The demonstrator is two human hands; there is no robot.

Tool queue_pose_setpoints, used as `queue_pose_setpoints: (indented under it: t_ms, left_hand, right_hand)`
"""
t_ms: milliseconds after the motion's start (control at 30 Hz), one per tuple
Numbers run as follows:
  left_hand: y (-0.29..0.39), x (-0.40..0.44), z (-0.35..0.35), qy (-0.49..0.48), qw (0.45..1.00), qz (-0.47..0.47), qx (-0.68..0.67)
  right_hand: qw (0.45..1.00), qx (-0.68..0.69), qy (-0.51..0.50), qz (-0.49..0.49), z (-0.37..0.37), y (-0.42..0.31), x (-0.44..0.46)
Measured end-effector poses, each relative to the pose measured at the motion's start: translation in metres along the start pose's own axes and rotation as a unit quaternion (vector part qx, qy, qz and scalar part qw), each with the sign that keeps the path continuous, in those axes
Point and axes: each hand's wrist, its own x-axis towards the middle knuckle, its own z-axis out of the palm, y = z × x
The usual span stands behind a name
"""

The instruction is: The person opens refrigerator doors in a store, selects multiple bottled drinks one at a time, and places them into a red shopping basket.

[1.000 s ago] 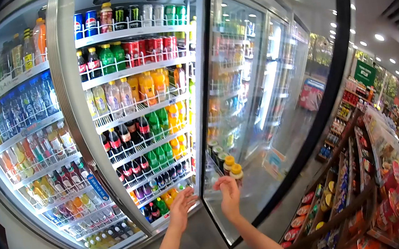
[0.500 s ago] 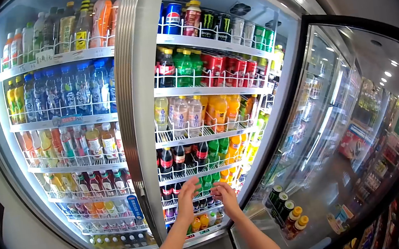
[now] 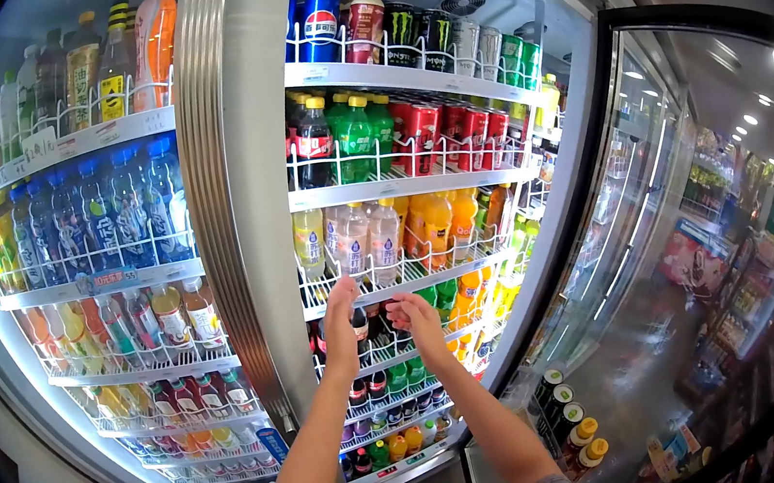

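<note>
My left hand [image 3: 341,324] is raised before the open cooler, fingers stretched upward, with nothing in it. Its fingertips are nearest the wire shelf [image 3: 393,286] that carries clear bottles with white caps [image 3: 349,239]. My right hand [image 3: 417,323] is to its right, slightly lower, also holding nothing; its fingers are loosely bent and apart. Above it on the same shelf stand orange drink bottles [image 3: 434,225]. Dark cola bottles [image 3: 359,323] on the shelf below are partly hidden behind my hands. Whether either hand touches the shelf, I cannot tell.
The glass door [image 3: 630,307] stands swung out to the right. Higher shelves hold green soda bottles [image 3: 356,138], red cans [image 3: 422,139] and black cans [image 3: 400,30]. A metal post [image 3: 218,185] separates the left section, where blue-capped bottles [image 3: 97,211] stand.
Both hands have risen from the lower shelves to the middle one and reach further forward. The view has moved closer to the cooler, and the red basket has nearly left the bottom edge.
</note>
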Motion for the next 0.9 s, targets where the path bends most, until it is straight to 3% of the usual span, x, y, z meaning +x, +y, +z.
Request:
queue_pose_setpoints:
  t_ms: [200,300,433,633,700,867,900]
  left_hand:
    - [0.005,0.059,0.01,0.03,0.999,0.019,0.005]
    - [-0.004,0.086,0.014,0.048,0.996,0.043,-0.057]
    - [-0.005,0.11,0.021,0.05,0.997,-0.031,-0.045]
    - [-0.037,0.153,0.018,0.111,0.994,0.009,-0.024]
    - [-0.049,0.165,0.003,0.061,0.987,-0.073,0.127]
    - [-0.069,0.164,-0.005,0.076,0.977,-0.033,0.196]
    - [-0.063,0.15,0.002,0.097,0.972,0.037,0.212]
  right_hand:
    - [0.998,-0.036,-0.007,-0.044,0.024,-0.026,0.046]
    - [0.996,-0.035,-0.015,-0.079,0.034,-0.02,0.076]
    - [0.996,-0.071,-0.021,-0.053,0.037,-0.014,0.108]
    - [0.988,-0.129,-0.005,-0.079,0.054,0.0,0.13]
    - [0.965,-0.219,0.051,-0.133,0.054,0.016,0.145]
    - [0.938,-0.259,0.088,-0.21,0.054,0.021,0.141]
    - [0.933,-0.249,0.094,-0.243,0.054,0.019,0.136]
